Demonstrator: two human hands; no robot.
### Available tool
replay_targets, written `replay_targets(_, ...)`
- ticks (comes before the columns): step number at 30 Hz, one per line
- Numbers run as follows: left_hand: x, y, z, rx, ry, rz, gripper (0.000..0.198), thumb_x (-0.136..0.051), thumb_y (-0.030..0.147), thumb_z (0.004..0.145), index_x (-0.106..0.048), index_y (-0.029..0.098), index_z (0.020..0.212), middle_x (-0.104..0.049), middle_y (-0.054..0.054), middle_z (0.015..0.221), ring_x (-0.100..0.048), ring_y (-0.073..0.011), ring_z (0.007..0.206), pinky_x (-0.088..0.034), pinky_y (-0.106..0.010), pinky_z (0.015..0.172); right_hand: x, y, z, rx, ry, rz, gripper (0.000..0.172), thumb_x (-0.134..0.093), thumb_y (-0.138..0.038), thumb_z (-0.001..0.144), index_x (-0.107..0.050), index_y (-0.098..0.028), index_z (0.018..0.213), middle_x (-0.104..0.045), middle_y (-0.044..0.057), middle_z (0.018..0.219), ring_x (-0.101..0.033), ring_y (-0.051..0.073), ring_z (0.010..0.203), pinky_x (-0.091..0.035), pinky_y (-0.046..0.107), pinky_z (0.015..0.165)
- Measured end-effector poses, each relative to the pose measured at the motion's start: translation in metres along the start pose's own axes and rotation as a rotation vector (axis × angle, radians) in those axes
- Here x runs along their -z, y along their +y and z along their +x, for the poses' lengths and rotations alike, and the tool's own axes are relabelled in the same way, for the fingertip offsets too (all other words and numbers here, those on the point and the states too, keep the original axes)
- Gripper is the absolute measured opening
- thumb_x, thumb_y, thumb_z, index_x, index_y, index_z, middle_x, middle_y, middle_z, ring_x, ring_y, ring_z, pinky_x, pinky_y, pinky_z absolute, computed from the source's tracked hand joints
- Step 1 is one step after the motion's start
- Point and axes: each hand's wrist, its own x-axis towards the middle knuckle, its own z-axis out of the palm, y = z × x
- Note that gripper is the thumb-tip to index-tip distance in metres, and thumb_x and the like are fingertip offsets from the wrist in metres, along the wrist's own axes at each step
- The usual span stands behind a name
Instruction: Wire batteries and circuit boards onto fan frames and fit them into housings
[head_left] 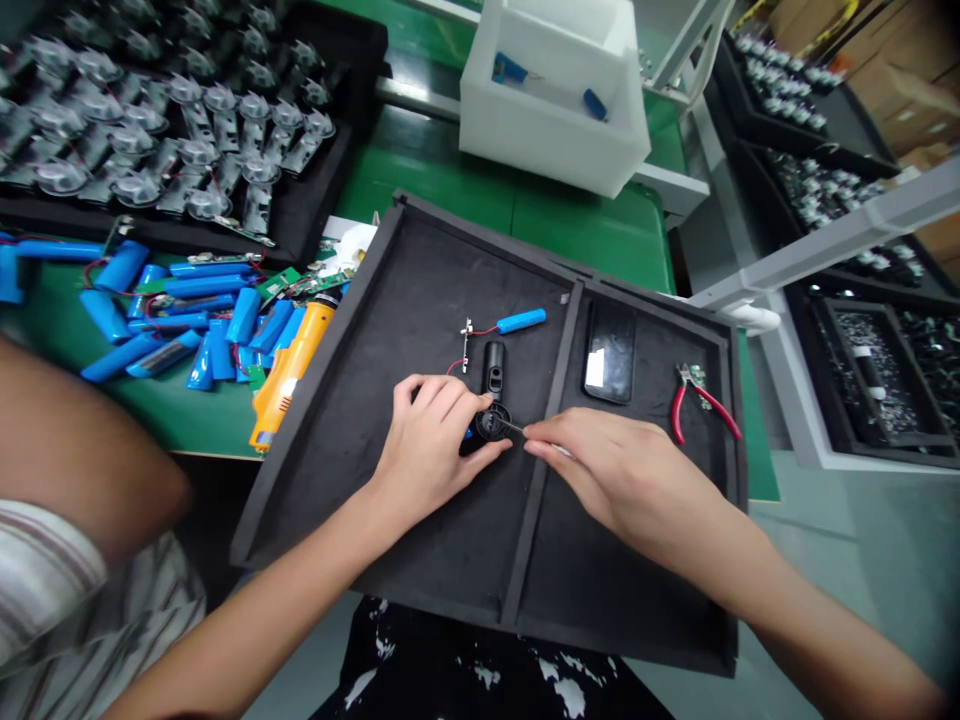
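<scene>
My left hand [431,435] is closed around a small black plastic housing [494,372] with a long stem and a round end, keeping it on the black divided tray [337,400]. My right hand [607,460] pinches a thin metal tool [514,427], its tip at the round end of the housing; its exact kind is hard to make out. Just above, a blue cylindrical battery [521,320] is joined by a red wire to a narrow circuit board [466,345]. Another red wire runs from that board toward my left fingers. Something blue shows partly beneath the left hand.
In the tray's right compartment lie a black phone [611,355] and red-handled cutters [678,412]. Left of the tray are an orange power tool [289,375] and piled blue batteries [206,285]. A white foam box [555,145] stands behind. Another person's arm [82,440] is at left.
</scene>
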Motion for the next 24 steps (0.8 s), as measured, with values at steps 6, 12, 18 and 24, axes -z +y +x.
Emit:
replay_targets(6,-0.001,-0.001,-0.001,-0.002,0.007,-0.016,0.035,-0.071,0.044,0.095,-0.062,0.017,0.117,-0.069,-0.007,0.105,-0.064,-0.0295,0.109,-0.037,-0.051,0.101,0.010,-0.006,0.016,-0.036,-0.117,-0.048,0.018,-0.050,-0.024,0.109,-0.065,-0.017,0.115,-0.074,0.006,0.103,-0.072,0.021,0.088,-0.057,0.036,0.081)
replay_targets(12,-0.005,-0.004,-0.003,-0.006,0.020,-0.023,0.037,-0.072,0.043,0.094,-0.063,0.017,0.118,-0.070,-0.007,0.105,-0.064,-0.0289,0.110,-0.038,-0.050,0.103,0.000,-0.011,0.016,-0.063,-0.105,-0.052,0.018,-0.048,-0.024,0.110,-0.064,-0.017,0.114,-0.073,0.006,0.102,-0.072,0.021,0.089,-0.056,0.036,0.079)
replay_targets(18,-0.011,-0.006,-0.004,-0.023,0.045,-0.048,0.036,-0.070,0.043,0.096,-0.064,0.015,0.117,-0.070,-0.009,0.104,-0.064,-0.0284,0.107,-0.040,-0.048,0.103,-0.020,-0.021,0.004,-0.096,-0.032,-0.099,0.021,-0.045,-0.027,0.112,-0.063,-0.018,0.113,-0.072,0.005,0.096,-0.070,0.021,0.086,-0.054,0.037,0.075)
replay_targets(24,-0.013,-0.007,-0.004,-0.008,0.060,-0.064,0.036,-0.075,0.040,0.092,-0.065,0.015,0.116,-0.072,-0.010,0.104,-0.065,-0.0290,0.106,-0.040,-0.049,0.104,-0.031,-0.027,-0.002,-0.119,-0.005,-0.140,0.018,-0.047,-0.023,0.110,-0.063,-0.017,0.117,-0.072,0.006,0.099,-0.070,0.022,0.090,-0.054,0.037,0.079)
